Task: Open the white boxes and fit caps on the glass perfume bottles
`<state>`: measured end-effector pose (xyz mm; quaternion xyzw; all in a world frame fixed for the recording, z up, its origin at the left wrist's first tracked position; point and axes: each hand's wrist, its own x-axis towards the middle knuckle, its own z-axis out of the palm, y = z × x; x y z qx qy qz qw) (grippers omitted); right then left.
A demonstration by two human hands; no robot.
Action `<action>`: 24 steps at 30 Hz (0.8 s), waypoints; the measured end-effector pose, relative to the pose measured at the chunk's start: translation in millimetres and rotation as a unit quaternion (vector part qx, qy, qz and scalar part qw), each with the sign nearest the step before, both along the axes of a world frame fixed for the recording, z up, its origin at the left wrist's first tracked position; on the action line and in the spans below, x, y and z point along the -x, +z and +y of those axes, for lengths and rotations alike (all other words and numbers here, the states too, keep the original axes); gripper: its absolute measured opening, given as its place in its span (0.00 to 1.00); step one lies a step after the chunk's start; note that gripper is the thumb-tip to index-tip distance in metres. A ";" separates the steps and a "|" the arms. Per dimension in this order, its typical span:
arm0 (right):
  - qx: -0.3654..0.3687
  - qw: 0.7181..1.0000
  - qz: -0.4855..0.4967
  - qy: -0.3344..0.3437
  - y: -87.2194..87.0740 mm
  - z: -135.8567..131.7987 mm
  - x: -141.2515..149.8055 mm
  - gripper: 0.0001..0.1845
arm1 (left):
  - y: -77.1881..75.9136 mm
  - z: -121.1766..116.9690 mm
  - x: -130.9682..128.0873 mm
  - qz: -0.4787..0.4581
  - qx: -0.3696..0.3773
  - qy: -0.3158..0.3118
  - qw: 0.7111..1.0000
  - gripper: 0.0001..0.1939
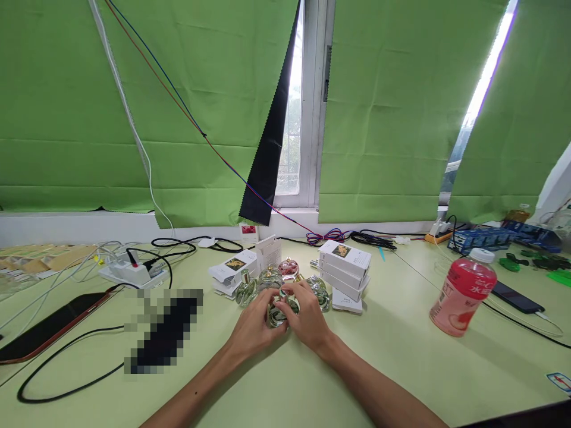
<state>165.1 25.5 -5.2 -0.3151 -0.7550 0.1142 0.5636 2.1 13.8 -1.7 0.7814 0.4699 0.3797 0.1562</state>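
A round clear-glass perfume bottle (277, 316) stands between my two hands at the middle of the table. Around its left side my left hand (255, 324) is closed, fingers curled near the neck. My right hand (307, 315) grips the top from the right, its fingertips hiding most of the cap. Close behind are more glass bottles: a clear one (245, 290) at the left, another (270, 277) in the middle, a pink one (289, 268), and one (319, 292) by my right knuckles.
White boxes stand in a stack (343, 267) to the right and a pile (234, 267) to the left. A pink drink bottle (464, 294) is farther right, near a phone (517, 297). A power strip (134, 270), cables and another phone (53, 327) lie left.
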 end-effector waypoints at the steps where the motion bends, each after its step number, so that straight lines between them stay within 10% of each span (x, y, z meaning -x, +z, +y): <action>1: -0.002 1.000 0.000 -0.001 -0.1 -0.1 0.1 0.11 | -0.3 0.3 0.2 0.005 0.000 0.004 1.000 0.19; 24: -0.009 1.000 -0.001 -0.007 -3.6 1.3 0.6 0.12 | 4.9 -6.1 0.6 0.011 0.062 -0.020 0.998 0.23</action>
